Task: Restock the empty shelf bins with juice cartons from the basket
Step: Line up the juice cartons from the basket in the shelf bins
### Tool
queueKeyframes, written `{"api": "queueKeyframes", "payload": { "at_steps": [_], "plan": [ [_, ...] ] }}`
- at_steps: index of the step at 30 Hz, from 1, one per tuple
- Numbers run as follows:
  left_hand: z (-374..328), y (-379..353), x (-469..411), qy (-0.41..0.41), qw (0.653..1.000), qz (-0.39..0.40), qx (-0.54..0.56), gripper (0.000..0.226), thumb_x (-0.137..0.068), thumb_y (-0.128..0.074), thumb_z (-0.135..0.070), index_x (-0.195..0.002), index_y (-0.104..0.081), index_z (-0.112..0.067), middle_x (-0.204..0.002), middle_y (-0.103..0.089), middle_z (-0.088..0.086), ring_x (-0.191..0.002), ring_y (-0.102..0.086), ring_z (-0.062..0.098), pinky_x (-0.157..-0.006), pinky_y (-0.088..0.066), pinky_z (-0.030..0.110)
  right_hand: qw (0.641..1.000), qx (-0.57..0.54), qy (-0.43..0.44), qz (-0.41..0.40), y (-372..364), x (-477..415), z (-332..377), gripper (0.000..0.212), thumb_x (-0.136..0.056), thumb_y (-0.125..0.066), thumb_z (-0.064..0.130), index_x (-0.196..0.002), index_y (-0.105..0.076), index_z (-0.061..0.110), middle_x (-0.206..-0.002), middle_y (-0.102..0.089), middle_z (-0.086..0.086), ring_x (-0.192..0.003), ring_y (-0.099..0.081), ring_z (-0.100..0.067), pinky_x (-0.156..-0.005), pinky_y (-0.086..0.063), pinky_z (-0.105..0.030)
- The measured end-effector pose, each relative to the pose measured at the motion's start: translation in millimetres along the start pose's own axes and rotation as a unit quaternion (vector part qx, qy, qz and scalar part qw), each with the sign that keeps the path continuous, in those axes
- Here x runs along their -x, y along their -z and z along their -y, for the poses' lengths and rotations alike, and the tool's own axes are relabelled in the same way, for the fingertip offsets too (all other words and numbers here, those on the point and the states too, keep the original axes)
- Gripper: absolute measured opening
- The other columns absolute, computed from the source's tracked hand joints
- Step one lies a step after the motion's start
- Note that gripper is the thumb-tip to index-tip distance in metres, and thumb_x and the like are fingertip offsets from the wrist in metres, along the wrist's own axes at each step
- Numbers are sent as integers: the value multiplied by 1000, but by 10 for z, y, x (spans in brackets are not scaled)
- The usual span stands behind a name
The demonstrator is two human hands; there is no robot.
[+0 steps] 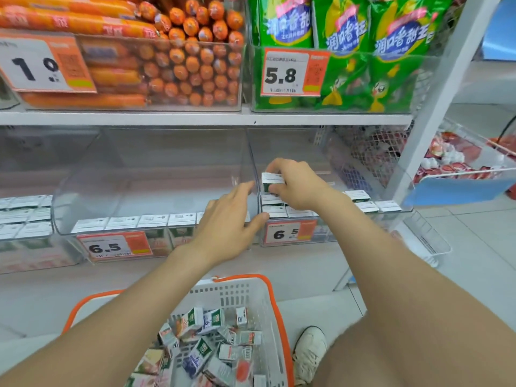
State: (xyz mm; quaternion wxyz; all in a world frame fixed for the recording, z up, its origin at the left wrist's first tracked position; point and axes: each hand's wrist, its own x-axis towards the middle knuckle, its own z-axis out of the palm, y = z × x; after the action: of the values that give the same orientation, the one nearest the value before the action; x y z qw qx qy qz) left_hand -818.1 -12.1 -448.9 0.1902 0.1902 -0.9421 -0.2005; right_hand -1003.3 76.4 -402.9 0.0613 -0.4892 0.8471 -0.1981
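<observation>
At the low shelf, the right hand [296, 185] pinched a small carton [272, 180] with curled fingers, just above the rows standing in the right bin [307, 146]. The left hand [231, 219] reached flat and open beside the bin wall, holding nothing. More cartons lay loose in the basket [276, 303] below; they looked light, stiff and easy to dent, best held by two flat sides, and the tags [107, 247] read 6.5.

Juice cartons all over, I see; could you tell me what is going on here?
A person is restocking clear shelf bins. Their right hand grips a juice carton inside the right bin, above cartons already placed. The left hand, fingers straight, rests against that bin's front edge. The basket below holds many more cartons.
</observation>
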Motion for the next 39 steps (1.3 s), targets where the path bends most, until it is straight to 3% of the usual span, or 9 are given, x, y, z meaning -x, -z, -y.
{"api": "queueKeyframes", "payload": {
  "at_steps": [10,15,19,21,23,26,28,34,39],
  "plan": [
    [52,80,1,-14,997,32,73,81,-92,-74,-55,-157,-34,-28,-154,-52,-6,-124,-58,14,-100,-50,34,987,-16,-70,140,-32,-121,-18,55,-95,-46,10,-148,-53,24,-146,-59,-7,-135,-52,-30,-113,-44,-43],
    [83,208,145,-28,996,-18,86,61,-95,-74,-39,-148,-47,-25,-139,-61,-5,-124,-56,12,-106,-48,35,998,26,-30,-55,-80,88,213,35,-97,-49,12,-131,-56,8,-120,-63,-17,-108,-59,-35,-90,-51,-42],
    [139,354,573,-92,984,-147,50,20,-89,-70,-16,-107,-63,-23,-84,-57,-11,-80,-55,10,-74,-50,37,975,-36,56,-211,-59,612,735,18,-85,-46,14,-89,-63,16,-80,-68,-3,-76,-61,-28,-69,-52,-40],
    [235,358,834,-64,991,-112,46,14,-85,-67,-25,-88,-55,-32,-65,-48,-11,-62,-48,5,-59,-45,34,987,-37,106,-119,-199,883,1005,24,-80,-43,19,-77,-67,18,-70,-69,-1,-69,-62,-28,-66,-54,-40],
    [430,267,1069,-10,998,39,47,18,-80,-62,-35,-73,-47,-32,-57,-49,-7,-54,-45,6,-55,-42,34,989,-2,138,51,-462,1107,1214,25,-81,-45,20,-67,-65,15,-65,-65,-6,-67,-61,-29,-64,-56,-41],
    [803,-3,1442,60,962,266,20,23,-85,-71,-27,-68,-57,-20,-62,-60,2,-61,-57,22,-60,-49,39,936,105,180,285,-1042,1357,1357,34,-91,-50,8,-58,-48,17,-62,-52,-6,-70,-58,-31,-67,-55,-43],
    [1021,-204,1682,88,940,330,11,29,-89,-71,-20,-66,-56,-30,-65,-60,-7,-63,-59,13,-61,-48,32,897,144,179,378,-1476,1469,1316,32,-92,-50,3,-64,-49,17,-66,-53,-5,-67,-57,-28,-66,-55,-41],
    [1446,-828,2195,153,878,453,-15,19,-94,-70,-19,-113,-69,-18,-104,-62,-6,-93,-59,16,-82,-50,31,848,193,156,469,-2334,1563,1061,36,-96,-51,-2,-64,-43,13,-65,-44,-5,-59,-42,-24,-54,-40,-36],
    [1725,-1330,2637,168,844,507,-52,25,-95,-67,-16,-120,-65,-15,-122,-64,7,-106,-63,28,-94,-57,43,831,234,157,479,-2807,1636,772,25,-97,-53,-3,-77,-49,11,-76,-51,-3,-71,-56,-23,-61,-47,-35]
  ]
}}
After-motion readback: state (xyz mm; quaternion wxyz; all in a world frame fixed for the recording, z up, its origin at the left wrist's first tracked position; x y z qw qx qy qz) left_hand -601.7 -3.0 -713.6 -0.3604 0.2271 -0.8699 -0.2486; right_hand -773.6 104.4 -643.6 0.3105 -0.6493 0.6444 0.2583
